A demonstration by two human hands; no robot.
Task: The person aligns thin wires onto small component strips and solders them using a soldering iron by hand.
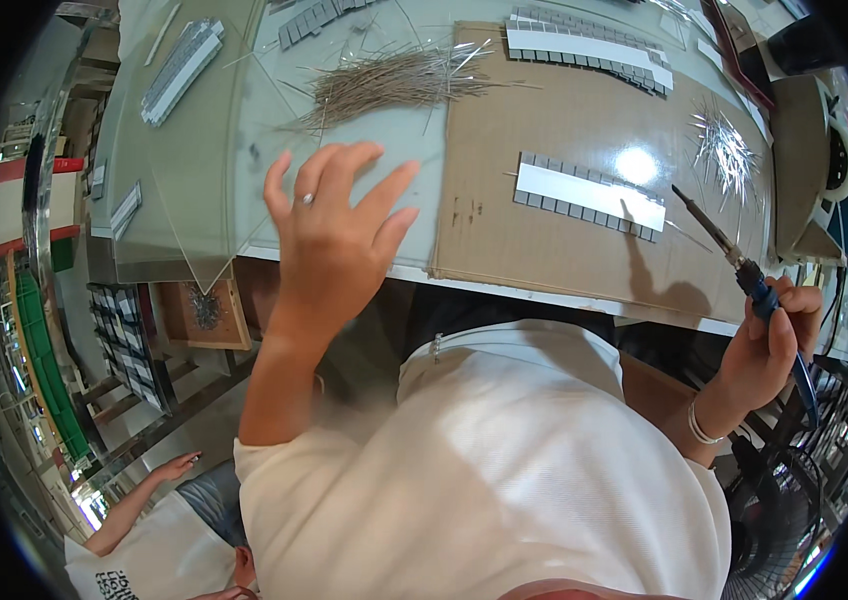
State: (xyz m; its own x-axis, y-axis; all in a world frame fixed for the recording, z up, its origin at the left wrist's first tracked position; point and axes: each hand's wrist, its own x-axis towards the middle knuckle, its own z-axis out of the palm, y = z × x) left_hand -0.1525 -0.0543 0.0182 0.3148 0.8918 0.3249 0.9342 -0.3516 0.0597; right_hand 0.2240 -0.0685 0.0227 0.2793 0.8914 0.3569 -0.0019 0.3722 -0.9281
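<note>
Left hand (336,232) is up over the near edge of the table (194,170), fingers spread and apart, palm down, holding nothing; can't tell if it touches the surface. A ring shows on one finger. Nearest thing to it is the pile of thin wire strips (394,82), just beyond the fingertips on the far side, loose and fanned out on the glass-like top. Right hand (774,345) is at the near right, off the table edge, fist wrapped tight on a soldering iron (744,268) with a blue grip; the tip angles up and left toward the cardboard sheet (564,150). Bracelets on that wrist. On the cardboard, close to the iron tip, lies a white strip lined with small grey cells (590,195), flat, running left to right. A second such strip (589,48) sits at the far edge of the cardboard, and a third (182,70) lies far left on the table, tilted. A smaller bunch of shiny wire bits (726,150) lies right of the middle strip. Another person's hand (176,466) and white sleeve show low at near left, well apart from both hands.
</note>
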